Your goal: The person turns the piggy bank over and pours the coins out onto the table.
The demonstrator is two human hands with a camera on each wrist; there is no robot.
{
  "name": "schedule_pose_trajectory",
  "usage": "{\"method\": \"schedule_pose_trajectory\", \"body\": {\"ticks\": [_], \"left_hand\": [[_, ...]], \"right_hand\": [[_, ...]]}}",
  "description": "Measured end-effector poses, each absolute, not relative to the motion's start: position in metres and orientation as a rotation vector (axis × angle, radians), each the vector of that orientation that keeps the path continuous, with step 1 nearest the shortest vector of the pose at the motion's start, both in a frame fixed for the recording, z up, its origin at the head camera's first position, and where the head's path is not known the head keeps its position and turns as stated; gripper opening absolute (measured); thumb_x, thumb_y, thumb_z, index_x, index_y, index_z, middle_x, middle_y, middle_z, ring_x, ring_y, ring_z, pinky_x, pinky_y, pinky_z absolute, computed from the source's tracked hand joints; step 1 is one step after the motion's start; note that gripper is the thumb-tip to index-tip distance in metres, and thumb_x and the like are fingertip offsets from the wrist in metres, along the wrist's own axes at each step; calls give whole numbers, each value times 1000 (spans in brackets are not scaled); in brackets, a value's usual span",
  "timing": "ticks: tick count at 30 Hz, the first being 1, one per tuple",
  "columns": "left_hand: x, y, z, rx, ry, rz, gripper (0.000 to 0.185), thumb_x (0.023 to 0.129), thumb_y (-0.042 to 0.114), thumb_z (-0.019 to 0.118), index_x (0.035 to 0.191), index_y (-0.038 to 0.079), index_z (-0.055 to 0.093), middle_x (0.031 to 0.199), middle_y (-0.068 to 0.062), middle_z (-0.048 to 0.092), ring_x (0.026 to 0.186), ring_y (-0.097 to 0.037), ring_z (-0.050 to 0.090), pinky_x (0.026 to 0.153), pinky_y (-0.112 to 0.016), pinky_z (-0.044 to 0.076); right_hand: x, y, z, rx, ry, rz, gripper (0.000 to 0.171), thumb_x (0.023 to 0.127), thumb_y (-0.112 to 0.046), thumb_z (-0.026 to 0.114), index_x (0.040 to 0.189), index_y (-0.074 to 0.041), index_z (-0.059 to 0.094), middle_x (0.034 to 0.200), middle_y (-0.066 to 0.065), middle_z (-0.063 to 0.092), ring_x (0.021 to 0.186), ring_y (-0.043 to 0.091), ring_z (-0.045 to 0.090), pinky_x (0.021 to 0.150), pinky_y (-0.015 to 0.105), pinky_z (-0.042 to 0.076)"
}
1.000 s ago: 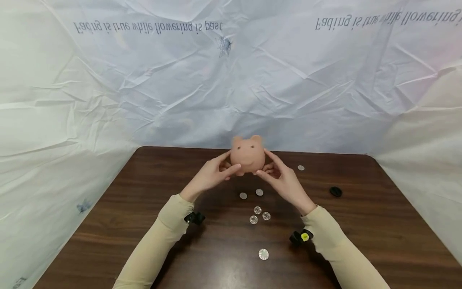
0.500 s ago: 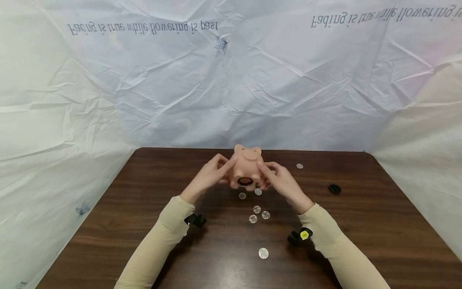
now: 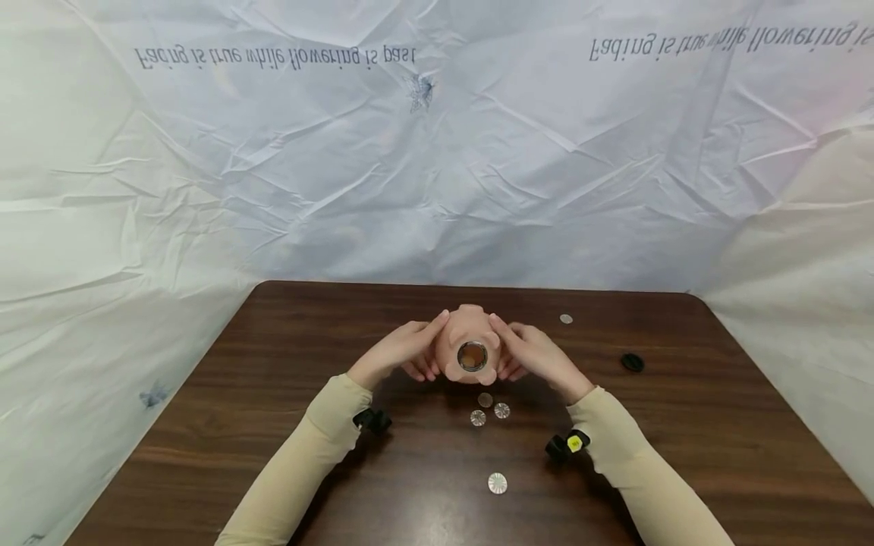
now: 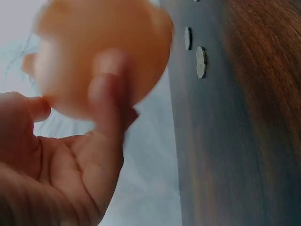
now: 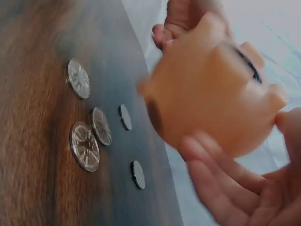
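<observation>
A pink piggy bank [image 3: 471, 326] is held between both hands over the table's middle, tipped so its underside faces me. A round, dark-rimmed opening [image 3: 472, 356] shows in its belly. My left hand [image 3: 403, 350] grips the left side, thumb toward the top. On the other side my right hand [image 3: 539, 355] holds it likewise, fingers curled around the body. Both wrist views show the bank raised off the tabletop. Silver coins [image 3: 501, 410] lie just in front of it; the right wrist view shows several coins [image 5: 84, 146]. What is inside the opening cannot be made out clearly.
A black round cap [image 3: 632, 362] lies on the dark wooden table [image 3: 287, 356] to the right. One coin [image 3: 566, 318] sits near the back edge, another coin [image 3: 497, 483] near the front. Pale printed sheeting [image 3: 437, 167] hangs behind and beside the table.
The piggy bank has turned from face toward me to underside toward me, and come lower and nearer. Both hands moved with it. Two coins are now hidden behind it in the head view.
</observation>
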State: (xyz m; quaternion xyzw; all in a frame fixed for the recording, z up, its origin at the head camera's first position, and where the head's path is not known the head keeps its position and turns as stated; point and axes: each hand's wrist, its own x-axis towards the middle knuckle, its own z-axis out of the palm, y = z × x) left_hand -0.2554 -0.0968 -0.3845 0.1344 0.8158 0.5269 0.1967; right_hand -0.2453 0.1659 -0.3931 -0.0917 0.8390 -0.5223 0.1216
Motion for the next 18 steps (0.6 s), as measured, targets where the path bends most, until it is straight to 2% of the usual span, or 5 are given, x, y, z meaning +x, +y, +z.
{"method": "schedule_pose_trajectory", "body": {"ticks": [4, 9, 11, 14, 18], "left_hand": [[-248, -98, -367, 635, 2510, 1602, 63, 102, 61, 46, 153, 25, 45, 108, -10, 71, 94, -26, 70, 82, -45, 60], [-220, -103, -327, 1632, 2607, 1766, 70, 96, 40, 68, 158, 26, 37, 151, -13, 46, 135, -31, 49, 109, -44, 46], [-214, -107, -316, 1936, 2523, 1744, 70, 92, 36, 73, 155, 25, 43, 156, -17, 38, 141, -37, 41, 111, -48, 43], [-221, -112, -316, 1884, 2509, 1668, 70, 91, 24, 77, 154, 21, 44, 160, -16, 33, 144, -37, 38, 113, -51, 39], [-231, -110, -331, 1333, 2523, 1583, 71, 95, 11, 73, 155, 13, 37, 156, -13, 42, 137, -29, 48, 110, -49, 43]], "right_hand": [[-232, 162, -376, -532, 2592, -1812, 53, 102, -44, 59, 144, -12, 50, 111, 16, 70, 95, 26, 72, 80, 42, 61], [-211, 163, -353, -1611, 2569, -2096, 72, 96, -20, 72, 152, 2, 32, 151, 13, 47, 125, 19, 58, 95, 28, 54], [-212, 168, -350, -1880, 2537, -2035, 81, 94, -26, 74, 152, 6, 27, 154, 14, 43, 127, 22, 56, 95, 27, 53], [-218, 172, -350, -1669, 2637, -1914, 88, 90, -22, 80, 158, -3, 27, 154, 16, 41, 129, 23, 54, 99, 28, 51], [-232, 172, -365, -988, 2658, -1730, 95, 84, -18, 85, 160, -20, 28, 150, 10, 47, 126, 22, 57, 99, 33, 53]]}}
